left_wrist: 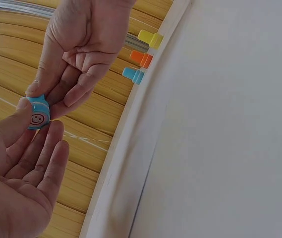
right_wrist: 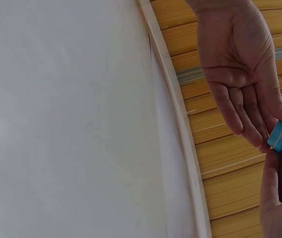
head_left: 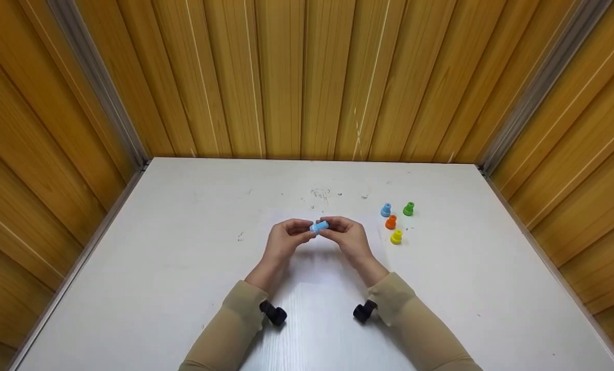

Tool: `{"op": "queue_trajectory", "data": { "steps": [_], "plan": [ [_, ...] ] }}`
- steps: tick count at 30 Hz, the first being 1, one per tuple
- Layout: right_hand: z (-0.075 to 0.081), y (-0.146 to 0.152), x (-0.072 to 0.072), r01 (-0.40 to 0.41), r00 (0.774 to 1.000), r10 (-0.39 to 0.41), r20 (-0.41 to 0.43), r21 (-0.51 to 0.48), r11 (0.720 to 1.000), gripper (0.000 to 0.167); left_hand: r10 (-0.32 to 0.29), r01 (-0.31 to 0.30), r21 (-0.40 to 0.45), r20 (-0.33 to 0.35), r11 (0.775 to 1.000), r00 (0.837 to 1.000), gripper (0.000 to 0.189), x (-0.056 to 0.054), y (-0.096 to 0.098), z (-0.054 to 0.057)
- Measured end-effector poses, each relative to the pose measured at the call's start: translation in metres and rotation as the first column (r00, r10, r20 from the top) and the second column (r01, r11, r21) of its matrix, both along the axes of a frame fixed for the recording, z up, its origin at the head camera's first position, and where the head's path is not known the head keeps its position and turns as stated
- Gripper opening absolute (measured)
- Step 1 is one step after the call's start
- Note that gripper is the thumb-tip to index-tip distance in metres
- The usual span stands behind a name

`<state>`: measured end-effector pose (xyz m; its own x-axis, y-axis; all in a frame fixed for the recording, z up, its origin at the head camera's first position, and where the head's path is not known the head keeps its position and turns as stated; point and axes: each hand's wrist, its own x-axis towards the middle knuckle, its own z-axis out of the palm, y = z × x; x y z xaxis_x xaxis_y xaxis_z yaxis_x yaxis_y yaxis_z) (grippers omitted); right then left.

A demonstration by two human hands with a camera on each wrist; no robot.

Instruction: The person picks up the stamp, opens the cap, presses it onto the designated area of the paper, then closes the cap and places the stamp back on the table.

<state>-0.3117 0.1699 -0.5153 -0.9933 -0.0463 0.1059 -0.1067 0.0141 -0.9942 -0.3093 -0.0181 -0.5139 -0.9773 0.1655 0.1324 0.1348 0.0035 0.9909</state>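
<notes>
Light-blue smiley piece [head_left: 320, 226] up off the counter [head_left: 173, 288], over white paper [head_left: 320, 268]; left hand [head_left: 282, 238] and right hand [head_left: 349, 239] both pinch it. Looks early: one in hand, whether opened, cannot tell. Second blue piece [head_left: 386, 210], green piece [head_left: 409, 208], orange piece [head_left: 391, 222], yellow piece [head_left: 396, 237] stand rightward, untouched.
</notes>
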Motion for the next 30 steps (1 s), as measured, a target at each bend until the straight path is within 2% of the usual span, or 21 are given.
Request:
{"op": "queue_trajectory", "data": {
  "steps": [8, 12, 16, 19, 21, 24, 27, 30],
  "plan": [
    [-0.001, -0.002, 0.001, -0.005, 1.000, 0.005, 0.004, 0.020, 1.000, 0.032, 0.024, -0.025, -0.008, -0.022, 1.000, 0.999, 0.025, 0.000, 0.001, -0.004],
    [0.000, -0.001, 0.000, -0.006, 1.000, 0.006, -0.006, 0.011, 1.000, 0.032, 0.015, -0.016, -0.034, -0.026, 0.999, 1.000, 0.031, -0.001, 0.000, -0.004],
    [0.003, 0.003, -0.001, 0.001, 1.000, -0.001, -0.016, 0.010, 1.000, 0.033, -0.002, 0.001, -0.093, -0.009, 0.996, 1.000, 0.041, -0.003, -0.006, -0.001],
    [0.007, 0.008, -0.002, 0.013, 1.000, -0.013, -0.010, 0.017, 1.000, 0.034, 0.017, -0.017, -0.187, -0.001, 0.982, 1.000, 0.046, -0.006, -0.013, 0.001],
    [0.010, 0.013, -0.003, 0.023, 1.000, -0.023, -0.003, 0.024, 0.999, 0.034, 0.047, -0.043, -0.281, 0.007, 0.959, 0.999, 0.046, -0.009, -0.019, 0.001],
    [0.015, 0.020, -0.004, 0.035, 0.999, -0.036, 0.008, 0.038, 0.999, 0.033, 0.078, -0.061, -0.429, 0.023, 0.901, 0.997, 0.050, -0.011, -0.028, 0.001],
    [0.021, 0.031, -0.004, 0.029, 0.999, -0.030, 0.013, 0.049, 0.998, 0.034, 0.067, -0.033, -0.554, 0.042, 0.832, 0.997, 0.059, -0.011, -0.035, 0.000],
    [0.028, 0.045, -0.003, 0.026, 1.000, -0.026, -0.006, 0.071, 0.997, 0.037, 0.026, 0.024, -0.653, 0.067, 0.757, 0.997, 0.070, -0.010, -0.038, -0.001]
  ]
}}
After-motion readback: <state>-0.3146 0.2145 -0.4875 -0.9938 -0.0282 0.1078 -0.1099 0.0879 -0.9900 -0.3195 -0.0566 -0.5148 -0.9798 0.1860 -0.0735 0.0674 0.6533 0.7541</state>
